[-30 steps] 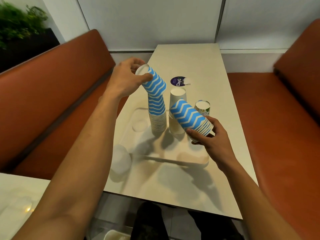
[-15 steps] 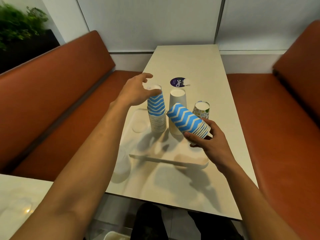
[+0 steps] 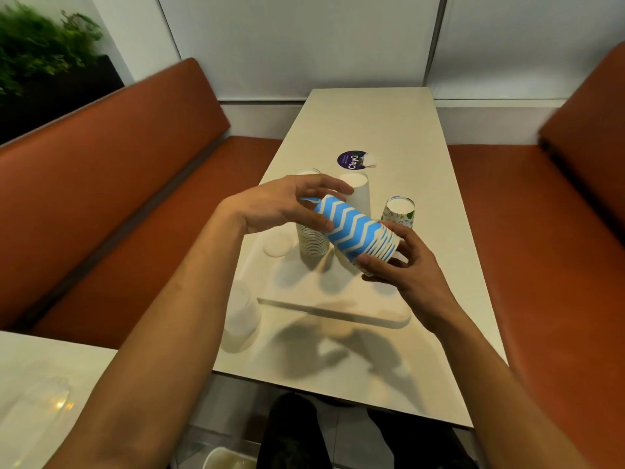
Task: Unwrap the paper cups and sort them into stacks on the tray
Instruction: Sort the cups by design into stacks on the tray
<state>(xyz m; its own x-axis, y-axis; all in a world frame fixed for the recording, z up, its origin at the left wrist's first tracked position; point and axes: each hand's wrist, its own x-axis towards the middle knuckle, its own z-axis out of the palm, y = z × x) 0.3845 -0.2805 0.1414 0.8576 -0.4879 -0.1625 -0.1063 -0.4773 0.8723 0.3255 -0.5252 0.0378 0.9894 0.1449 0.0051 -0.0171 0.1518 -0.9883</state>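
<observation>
A nested stack of blue zigzag cups (image 3: 355, 231) is held on its side at the centre of the frame, above the far part of the tray (image 3: 338, 314). Its narrow end, pointing upper left, is gripped by the left hand (image 3: 284, 208), with the fingers curled over the top and the thumb pressed underneath. Its wide rim end, lower right, is clasped by the right hand (image 3: 406, 269), whose fingers are curled round the rims. Whether any wrap is left on these cups cannot be told. Partly hidden behind the left hand, a standing blue stack (image 3: 313, 243) is seen mouth down on the tray, with a plain white stack (image 3: 356, 194) just to its right and a patterned stack (image 3: 399, 211) further right. The step in hand is judged to be the joining of the held cups to the matching blue stack. For this to be done well, the rim end should be swung downward while both ends are supported, so that the nested cups are not let slide apart. The right hand's hold should be shifted to the side wall so that the open mouth is freed. The cups should then be lined up over the standing stack and lowered straight. Only light pressure should be used, since paper walls are easily crushed, and the white stack close by should not be knocked.
</observation>
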